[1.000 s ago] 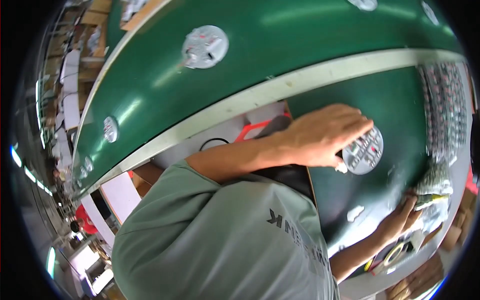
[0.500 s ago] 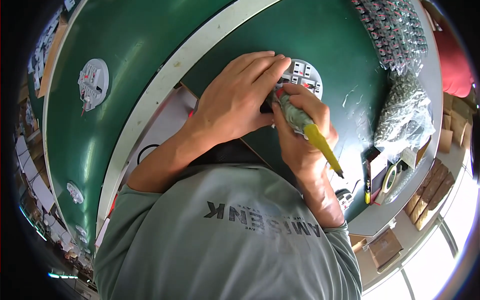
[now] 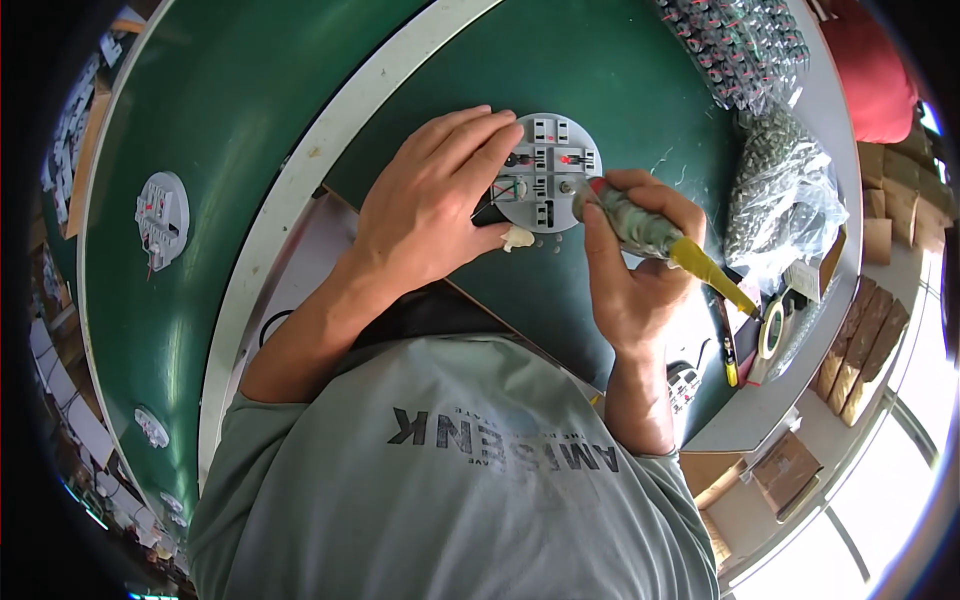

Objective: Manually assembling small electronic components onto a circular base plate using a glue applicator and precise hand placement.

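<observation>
The left hand (image 3: 440,205) lies flat on the round grey part (image 3: 548,172) on the green bench (image 3: 600,70), fingers spread, as half a second before. The right hand (image 3: 640,275) grips a screwdriver (image 3: 650,235), whose tip now touches the part's right side; earlier it was lower.

Assembly workshop: green workbench (image 3: 600,70), bagged parts (image 3: 780,190)

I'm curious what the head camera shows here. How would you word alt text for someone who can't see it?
Seen from above, a person's left hand steadies a round grey electrical part on a green table while the right hand presses a screwdriver with a yellow-tipped handle onto it. A clear bag of small parts and a roll of tape lie to the right.
</observation>
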A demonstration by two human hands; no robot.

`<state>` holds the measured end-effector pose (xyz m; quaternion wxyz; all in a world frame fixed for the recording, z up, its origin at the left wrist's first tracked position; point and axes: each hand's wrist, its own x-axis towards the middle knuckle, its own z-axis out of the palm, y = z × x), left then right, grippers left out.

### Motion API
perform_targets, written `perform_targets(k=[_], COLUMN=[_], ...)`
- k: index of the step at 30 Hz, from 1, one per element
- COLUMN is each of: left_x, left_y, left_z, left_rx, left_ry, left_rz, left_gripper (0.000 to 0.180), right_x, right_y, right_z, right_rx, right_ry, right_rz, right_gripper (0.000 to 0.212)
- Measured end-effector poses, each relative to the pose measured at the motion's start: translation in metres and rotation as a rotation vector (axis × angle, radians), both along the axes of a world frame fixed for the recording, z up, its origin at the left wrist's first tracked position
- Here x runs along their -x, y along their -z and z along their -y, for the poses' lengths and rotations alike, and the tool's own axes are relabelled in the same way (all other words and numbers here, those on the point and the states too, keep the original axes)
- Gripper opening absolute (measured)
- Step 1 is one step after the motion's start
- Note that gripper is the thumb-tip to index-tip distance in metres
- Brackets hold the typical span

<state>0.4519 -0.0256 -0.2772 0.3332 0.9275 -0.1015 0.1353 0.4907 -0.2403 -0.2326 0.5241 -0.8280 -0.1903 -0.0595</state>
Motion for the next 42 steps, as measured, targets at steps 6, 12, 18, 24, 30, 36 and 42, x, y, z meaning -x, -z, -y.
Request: perform_targets(k=[6, 12, 18, 24, 30, 36, 42], left_x=[0.002, -0.002, -0.004, -0.014, -0.031, -0.030, -0.025], left_y=[0.001, 0.003, 0.002, -0.022, 0.004, 0.011, 0.001], left_z=[-0.002, -0.005, 0.001, 0.023, 0.041, 0.037, 0.029], left_rx=[0.006, 0.003, 0.012, 0.048, 0.077, 0.192, 0.143], left_ry=[0.018, 0.031, 0.037, -0.012, 0.035, 0.058, 0.074], left_rz=[-0.036, -0.034, -0.031, 0.075, 0.071, 0.068, 0.093], left_gripper=[0.091, 0.091, 0.090, 0.066, 0.041, 0.036, 0.063], right_x=[0.000, 0.003, -0.006, -0.014, -0.009, -0.008, -0.010], right_y=[0.013, 0.020, 0.011, 0.024, 0.038, 0.034, 0.026], right_z=[-0.013, -0.016, 0.005, 0.015, 0.013, 0.013, 0.014], right_rx=[0.292, 0.212, -0.289, -0.399, -0.387, -0.358, -0.277], right_ry=[-0.097, -0.025, 0.120, 0.152, 0.117, 0.074, 0.073], right_rz=[0.168, 0.112, -0.310, -0.324, -0.356, -0.343, -0.337], right_gripper=[0.036, 0.035, 0.038, 0.037, 0.037, 0.039, 0.040])
